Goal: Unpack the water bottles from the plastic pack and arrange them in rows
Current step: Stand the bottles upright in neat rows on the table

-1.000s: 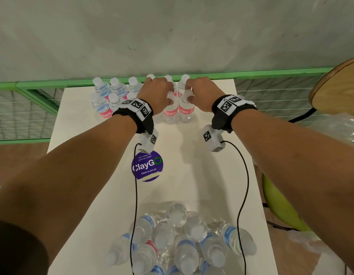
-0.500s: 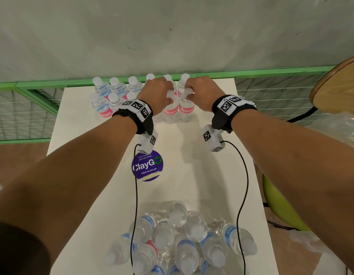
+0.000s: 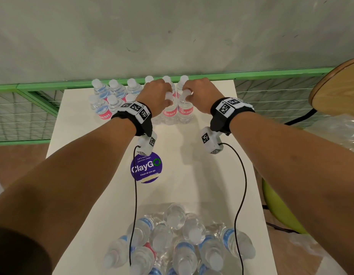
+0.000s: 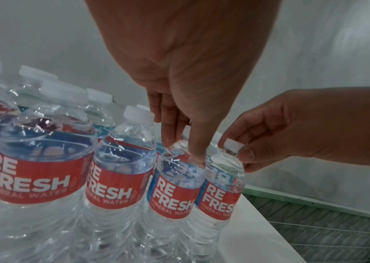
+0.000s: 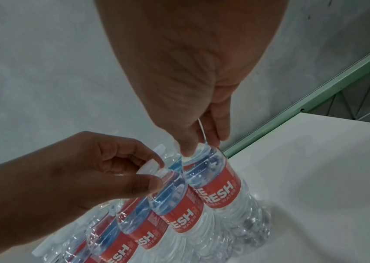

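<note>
Clear water bottles with red labels stand in two rows (image 3: 112,96) at the far end of the white table (image 3: 202,175). My left hand (image 3: 168,96) pinches the cap of one front-row bottle (image 3: 169,114), seen in the left wrist view as the left hand (image 4: 186,147) on that bottle (image 4: 174,179). My right hand (image 3: 187,93) pinches the cap of the bottle beside it (image 3: 185,112), the last on the right; the right wrist view shows the right hand (image 5: 201,147) on this bottle (image 5: 211,174). Both bottles stand upright and touch. The opened plastic pack (image 3: 178,241) holds several bottles at the near end.
A purple round sticker (image 3: 146,170) lies mid-table between rows and pack. A green rail with wire mesh (image 3: 33,108) runs behind and left of the table. A round wooden top (image 3: 341,90), crumpled plastic (image 3: 343,133) and a green seat (image 3: 279,213) sit to the right.
Hardly anything differs. Both hands stay on the caps of the same two bottles at the right end of the front row, shifted only slightly.
</note>
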